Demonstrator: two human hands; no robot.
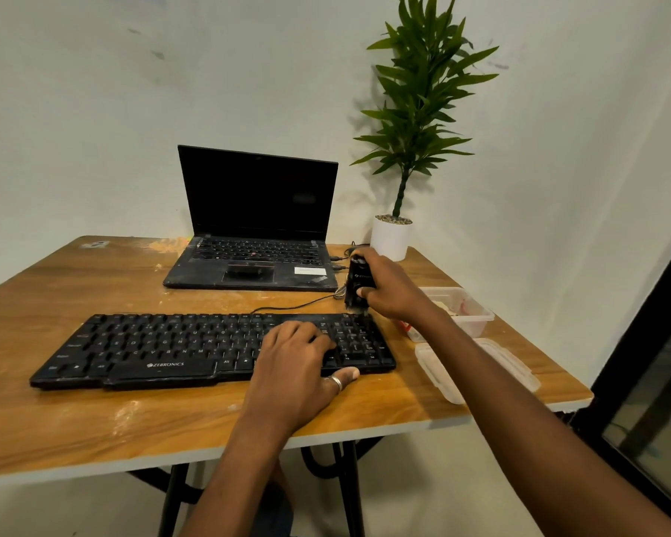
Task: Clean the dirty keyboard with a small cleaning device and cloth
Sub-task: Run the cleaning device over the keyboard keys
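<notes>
Left hand flat on the keyboard, grip apart
Right hand at the keyboard's far right corner; grip clamped round the cleaning device

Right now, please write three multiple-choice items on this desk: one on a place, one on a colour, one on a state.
1. Where is the small black cleaning device? A) on the floor B) at the far right corner of the black wired keyboard C) on a chair
2. What colour is the round plant pot? A) white B) red C) blue
3. How is the black laptop? A) shut B) open, screen dark C) open, screen lit
Answers: B, the right hand holds it there; A, its wall is white; B, its lid stands up, screen black.
</notes>
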